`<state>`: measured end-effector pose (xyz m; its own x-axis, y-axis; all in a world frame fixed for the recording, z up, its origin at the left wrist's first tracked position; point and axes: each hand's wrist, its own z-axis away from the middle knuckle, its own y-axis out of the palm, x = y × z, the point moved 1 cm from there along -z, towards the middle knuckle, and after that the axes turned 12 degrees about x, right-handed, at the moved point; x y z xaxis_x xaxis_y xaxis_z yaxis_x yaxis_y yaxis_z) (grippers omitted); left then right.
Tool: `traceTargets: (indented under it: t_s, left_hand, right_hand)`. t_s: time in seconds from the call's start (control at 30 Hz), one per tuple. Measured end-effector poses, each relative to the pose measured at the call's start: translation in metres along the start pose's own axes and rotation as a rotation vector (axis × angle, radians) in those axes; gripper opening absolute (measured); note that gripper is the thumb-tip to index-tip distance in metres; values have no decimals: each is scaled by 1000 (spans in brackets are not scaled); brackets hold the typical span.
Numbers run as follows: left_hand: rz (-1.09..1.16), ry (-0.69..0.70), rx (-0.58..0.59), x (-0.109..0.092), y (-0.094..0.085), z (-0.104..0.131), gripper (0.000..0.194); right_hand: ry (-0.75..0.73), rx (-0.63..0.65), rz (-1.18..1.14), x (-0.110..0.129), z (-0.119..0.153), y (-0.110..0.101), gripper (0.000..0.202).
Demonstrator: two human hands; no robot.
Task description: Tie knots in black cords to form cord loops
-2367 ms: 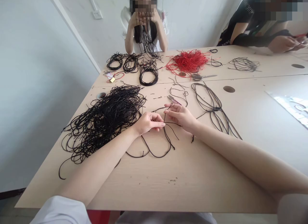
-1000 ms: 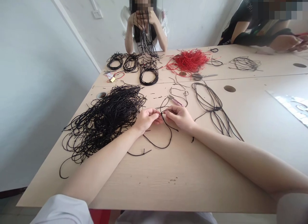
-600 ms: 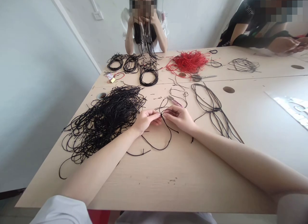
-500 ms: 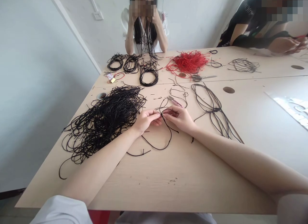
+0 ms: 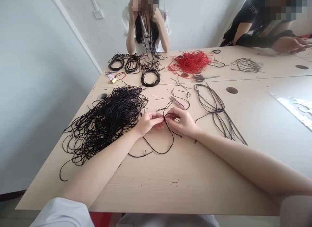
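Note:
Between my two hands runs a thin black cord [image 5: 173, 140], pinched where its strands cross. My left hand [image 5: 151, 122] closes thumb and fingertips on it from the left. From the right, my right hand [image 5: 181, 121] pinches the same spot, fingertips nearly touching the left ones. One loop of the cord droops onto the table below, and short ends stick out by the right hand. The crossing itself is partly covered by my fingertips. Just beyond the hands lie small pink-handled snips [image 5: 177, 102]. A large tangled heap of black cords [image 5: 109, 119] spreads left of my left hand.
A tied bundle of dark cords [image 5: 218, 110] lies right of my hands. Farther back are coiled black cords [image 5: 150, 78], a red cord pile [image 5: 192, 62] and scissors [image 5: 206, 78]. The table [image 5: 156, 188] has round holes. Two people sit beyond it, one holding black cords.
My fingertips have drawn slightly closer together on the cord, and the crossing sits a little lower. The person opposite has raised their hands slightly.

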<state>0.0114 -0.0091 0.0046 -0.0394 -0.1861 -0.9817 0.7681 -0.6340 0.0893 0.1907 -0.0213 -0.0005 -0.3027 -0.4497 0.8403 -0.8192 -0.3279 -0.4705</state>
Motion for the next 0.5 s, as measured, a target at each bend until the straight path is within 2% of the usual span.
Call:
traceTargets:
  t_s: [0.27,0.43,0.5]
  left_hand:
    - [-2,-27,-60,4,-1,-2,21]
    - [-41,-59,-74,4,1,-3,22]
    - [-64,-25,-91,3,3,-2,23]
  right_hand:
    - [-127,61,278,-9,1,-5,8]
    - [-92,130,401,-7,1,-4,7]
    - [-62,120,391,-6,1,-3,6]
